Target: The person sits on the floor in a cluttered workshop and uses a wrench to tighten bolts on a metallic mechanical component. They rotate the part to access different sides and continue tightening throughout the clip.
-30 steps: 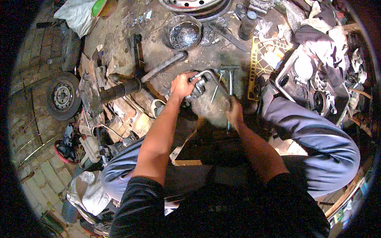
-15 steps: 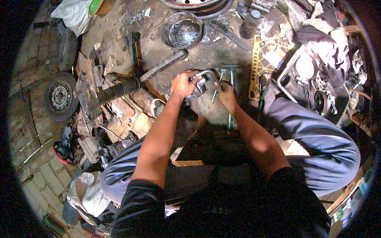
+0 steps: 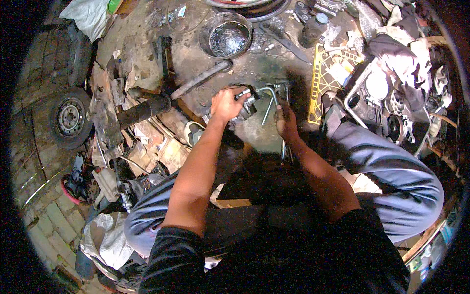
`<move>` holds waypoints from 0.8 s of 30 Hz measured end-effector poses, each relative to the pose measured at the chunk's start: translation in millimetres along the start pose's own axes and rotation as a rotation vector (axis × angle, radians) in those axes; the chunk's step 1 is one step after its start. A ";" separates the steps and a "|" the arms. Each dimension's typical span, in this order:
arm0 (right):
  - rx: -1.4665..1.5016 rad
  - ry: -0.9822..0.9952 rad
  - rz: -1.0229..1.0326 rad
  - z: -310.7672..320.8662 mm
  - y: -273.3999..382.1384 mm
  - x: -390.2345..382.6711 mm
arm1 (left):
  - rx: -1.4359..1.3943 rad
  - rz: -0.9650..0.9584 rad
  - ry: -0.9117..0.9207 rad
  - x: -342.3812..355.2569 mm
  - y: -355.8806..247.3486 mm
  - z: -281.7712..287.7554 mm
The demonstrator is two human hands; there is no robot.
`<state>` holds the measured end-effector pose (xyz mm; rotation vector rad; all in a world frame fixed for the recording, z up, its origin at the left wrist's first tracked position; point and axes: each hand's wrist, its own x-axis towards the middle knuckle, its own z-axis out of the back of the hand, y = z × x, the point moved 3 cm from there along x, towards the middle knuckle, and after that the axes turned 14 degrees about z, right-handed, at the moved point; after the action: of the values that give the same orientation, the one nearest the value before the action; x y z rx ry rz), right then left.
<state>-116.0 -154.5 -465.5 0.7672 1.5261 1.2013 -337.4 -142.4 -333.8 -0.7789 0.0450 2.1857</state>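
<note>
My left hand [image 3: 226, 105] is closed round a greasy, roundish metal engine part [image 3: 248, 107], holding it just above the floor. My right hand [image 3: 287, 121] is closed, thumb up, on a bent chrome bar wrench [image 3: 267, 111], whose curved top points toward the part. Whether the wrench's tip touches the part cannot be made out. Just beyond my right hand, a T-handled tool [image 3: 283, 84] lies on the floor, its shaft partly hidden by that hand.
A metal bowl of dark liquid [image 3: 230, 40] stands ahead. A long-handled hammer [image 3: 198, 82] lies left, over cardboard scraps. To the right are a yellow plastic grate [image 3: 317, 85] and piled engine parts [image 3: 377, 85]. A wheel [image 3: 71, 118] sits far left.
My right hand has shifted slightly right and toward me, and the bent wrench's curved end has moved right, away from the part. My left hand has stayed nearly in place.
</note>
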 end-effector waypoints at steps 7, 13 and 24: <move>-0.044 0.164 0.100 -7.4 55.5 17.7 | -0.031 -0.007 -0.016 0.6 2.3 0.9; -0.320 0.303 0.060 6.8 93.0 26.4 | 0.013 -0.011 -0.001 2.7 4.9 3.8; -0.263 0.313 -0.490 -7.9 158.5 43.2 | -0.027 -0.128 -0.016 16.0 23.5 -20.8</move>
<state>-151.8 -69.9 -329.1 0.0190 1.6376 1.1448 -350.9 -153.4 -364.4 -0.7590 -0.0421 2.0746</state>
